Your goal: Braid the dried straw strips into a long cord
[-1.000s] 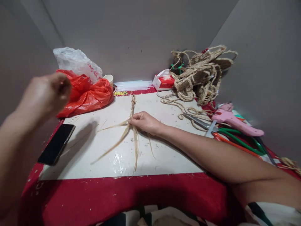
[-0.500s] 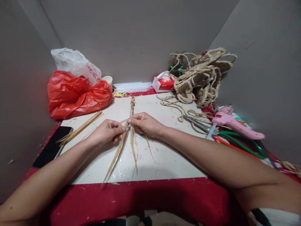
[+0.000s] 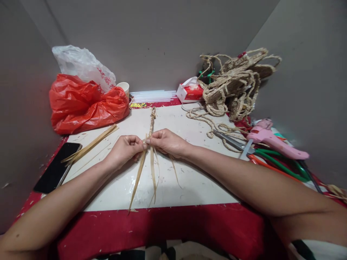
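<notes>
A short braid of dry straw-coloured fibre (image 3: 152,121) lies on the white board, its finished end pointing away from me. My right hand (image 3: 168,143) pinches the braid's near end between thumb and fingers. Close beside it, almost touching, my left hand (image 3: 128,147) is closed in a pinch on a loose fibre strip (image 3: 138,180) that trails toward the front edge. Another strip (image 3: 152,173) hangs down between the hands, and a thin one (image 3: 176,171) emerges from beneath the right hand. The exact crossing of strips at the fingertips is partly hidden.
On the left are a phone (image 3: 57,168), loose fibre strips (image 3: 93,144) and a red plastic bag (image 3: 86,104). A paper cup (image 3: 123,87), glue sticks (image 3: 153,96) and tissue pack (image 3: 189,90) stand behind. Coiled rope (image 3: 230,88), scissors (image 3: 230,140) and a pink glue gun (image 3: 276,141) lie right.
My left hand has moved slightly right, up against the right fingertips. The strip from it now hangs more steeply. The right hand stays on the braid, and the view has shifted a little.
</notes>
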`<state>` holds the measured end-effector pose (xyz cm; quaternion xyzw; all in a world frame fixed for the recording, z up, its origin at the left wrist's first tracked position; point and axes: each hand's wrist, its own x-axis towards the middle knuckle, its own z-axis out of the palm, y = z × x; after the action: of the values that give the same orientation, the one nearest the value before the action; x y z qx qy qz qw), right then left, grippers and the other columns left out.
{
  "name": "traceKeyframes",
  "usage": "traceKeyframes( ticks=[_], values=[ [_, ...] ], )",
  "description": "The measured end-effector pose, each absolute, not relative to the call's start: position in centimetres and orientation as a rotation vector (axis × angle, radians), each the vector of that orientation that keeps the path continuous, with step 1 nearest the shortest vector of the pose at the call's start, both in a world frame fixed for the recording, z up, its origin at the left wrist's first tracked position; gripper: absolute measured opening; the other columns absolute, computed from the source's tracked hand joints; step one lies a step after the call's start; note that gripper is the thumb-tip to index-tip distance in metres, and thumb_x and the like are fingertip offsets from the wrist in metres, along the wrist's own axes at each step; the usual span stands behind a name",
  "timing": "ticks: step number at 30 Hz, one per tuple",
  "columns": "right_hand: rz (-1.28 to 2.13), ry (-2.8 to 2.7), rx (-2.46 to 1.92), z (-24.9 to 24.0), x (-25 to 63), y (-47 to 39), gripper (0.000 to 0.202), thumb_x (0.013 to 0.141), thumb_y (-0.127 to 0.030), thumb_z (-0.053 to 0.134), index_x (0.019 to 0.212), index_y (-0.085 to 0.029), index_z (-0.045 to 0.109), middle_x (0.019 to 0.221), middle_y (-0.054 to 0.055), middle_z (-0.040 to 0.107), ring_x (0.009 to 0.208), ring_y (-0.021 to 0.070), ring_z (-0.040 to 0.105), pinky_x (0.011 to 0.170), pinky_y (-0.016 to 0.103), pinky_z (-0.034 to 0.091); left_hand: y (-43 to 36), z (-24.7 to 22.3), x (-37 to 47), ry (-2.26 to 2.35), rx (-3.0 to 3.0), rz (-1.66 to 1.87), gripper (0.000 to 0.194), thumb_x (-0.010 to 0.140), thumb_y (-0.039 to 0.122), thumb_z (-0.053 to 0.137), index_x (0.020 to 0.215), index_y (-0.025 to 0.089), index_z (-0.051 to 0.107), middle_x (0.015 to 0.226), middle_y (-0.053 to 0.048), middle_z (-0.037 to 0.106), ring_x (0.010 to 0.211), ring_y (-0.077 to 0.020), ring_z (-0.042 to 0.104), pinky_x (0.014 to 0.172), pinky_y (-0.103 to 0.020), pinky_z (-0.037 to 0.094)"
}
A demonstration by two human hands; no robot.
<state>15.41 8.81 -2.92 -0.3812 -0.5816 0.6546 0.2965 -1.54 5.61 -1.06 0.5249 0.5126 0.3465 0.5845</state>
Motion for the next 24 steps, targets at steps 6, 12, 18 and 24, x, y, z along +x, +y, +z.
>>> traceKeyframes(
  ticks=[6, 12, 18, 24],
  values=[
    [1.779, -1.508, -1.024, -2.52, 15.45, 8.80, 0.027, 0.080, -0.020, 0.059, 0.056, -0.015, 0.047, 0.035, -0.008, 0.032, 0.030, 0.0028, 0.022, 0.032, 0.021, 0.010, 5.88, -0.78, -1.88, 1.150, 1.050, 0.747, 0.014, 0.069, 0.022, 0.066, 0.067, 0.014, 0.055, 0.057, 0.001, 0.056, 0.044, -0.0058, 0.048, 0.043, -0.019, 0.040],
    [1.814, -1.474, -1.003, -2.40, 15.46, 8.78, 0.030, 0.080, -0.020, 0.059, 0.054, -0.016, 0.044, 0.034, -0.008, 0.032, 0.030, 0.0026, 0.022, 0.032, 0.021, 0.010, 5.88, -1.04, -1.71, 1.182, 1.124, 0.830, 0.022, 0.070, 0.028, 0.069, 0.071, 0.015, 0.051, 0.056, 0.001, 0.058, 0.046, -0.0071, 0.053, 0.048, -0.020, 0.045],
    [1.816, -1.485, -0.974, -2.67, 15.38, 8.85, 0.028, 0.076, -0.023, 0.061, 0.053, -0.015, 0.046, 0.036, -0.009, 0.033, 0.032, 0.0018, 0.022, 0.033, 0.019, 0.011, 5.94, -1.39, -2.14, 1.126, 1.044, 0.770, 0.021, 0.067, 0.023, 0.071, 0.072, 0.014, 0.053, 0.052, 0.002, 0.057, 0.045, -0.0068, 0.052, 0.049, -0.020, 0.044],
    [1.848, -1.473, -1.000, -2.82, 15.38, 9.00, 0.030, 0.073, -0.031, 0.061, 0.054, -0.016, 0.044, 0.035, -0.009, 0.033, 0.031, 0.0025, 0.021, 0.033, 0.019, 0.011, 6.05, -1.15, -2.55, 1.072, 0.945, 0.774, 0.016, 0.067, 0.017, 0.069, 0.075, 0.012, 0.056, 0.056, 0.002, 0.057, 0.047, -0.0051, 0.050, 0.051, -0.019, 0.042]
  ],
)
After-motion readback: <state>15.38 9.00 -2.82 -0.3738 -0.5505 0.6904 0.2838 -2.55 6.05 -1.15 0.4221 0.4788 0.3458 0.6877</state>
